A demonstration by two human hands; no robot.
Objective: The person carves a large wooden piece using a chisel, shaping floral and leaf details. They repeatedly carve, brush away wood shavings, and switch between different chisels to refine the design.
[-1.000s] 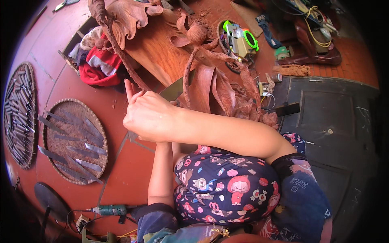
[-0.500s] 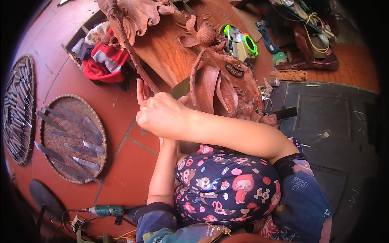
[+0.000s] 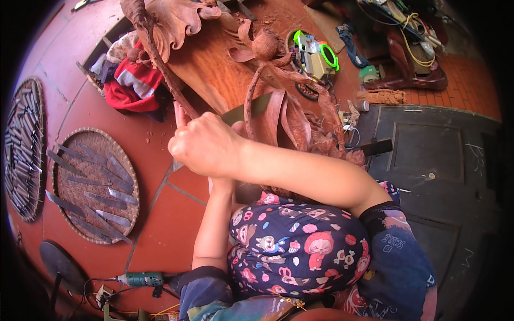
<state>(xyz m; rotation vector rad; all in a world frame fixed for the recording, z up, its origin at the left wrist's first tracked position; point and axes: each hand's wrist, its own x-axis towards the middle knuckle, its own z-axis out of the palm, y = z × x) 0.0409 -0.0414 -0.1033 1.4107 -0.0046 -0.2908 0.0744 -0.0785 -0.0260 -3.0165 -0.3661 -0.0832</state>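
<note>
My right hand (image 3: 206, 144) is closed in a fist, its forearm crossing in front of me to the left. Beneath it is my left hand (image 3: 180, 115), mostly hidden, with a couple of fingers pointing up beside a carved wooden stem. A thumb shows at the right of the fist. Under the hands runs a flat metal blade (image 3: 249, 111); its dull greenish end sticks out on the right, and a corner shows below the fist. Both hands seem to grip it, though the grip itself is covered. The blade lies against a reddish wood carving (image 3: 276, 120) with leaves, stems and a round bud.
At left, a round woven tray (image 3: 80, 198) holds several flat blades, and another tray (image 3: 24, 150) holds many slim tools. A green power tool (image 3: 140, 279) with its cord lies lower left. Red cloth (image 3: 131, 88) sits in a box. A dark panel (image 3: 428, 152) stands at right.
Both hands have shifted slightly left and a little down. More of the blade's right end shows. The whole view has also drifted slightly.
</note>
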